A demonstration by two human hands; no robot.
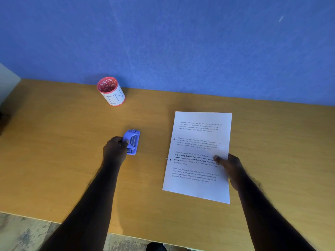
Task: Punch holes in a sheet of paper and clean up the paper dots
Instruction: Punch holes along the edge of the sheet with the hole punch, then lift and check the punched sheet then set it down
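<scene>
Gripping hole punch (131, 141), pinning sheet (197, 156).

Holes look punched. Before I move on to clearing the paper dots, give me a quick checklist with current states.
1. Two holes in the sheet of paper, along its left margin: ok.
2. Hole punch clear of the sheet, on the table: ok.
3. Left hand off the punch: not ok, fingers rest on it.
4. Right hand steadying the sheet: ok, thumb on its right edge.
5. Paper dot located: ok, one on the table left of the sheet; others cannot tell.
6. Pink cup upright and open for the dots: ok.
</scene>
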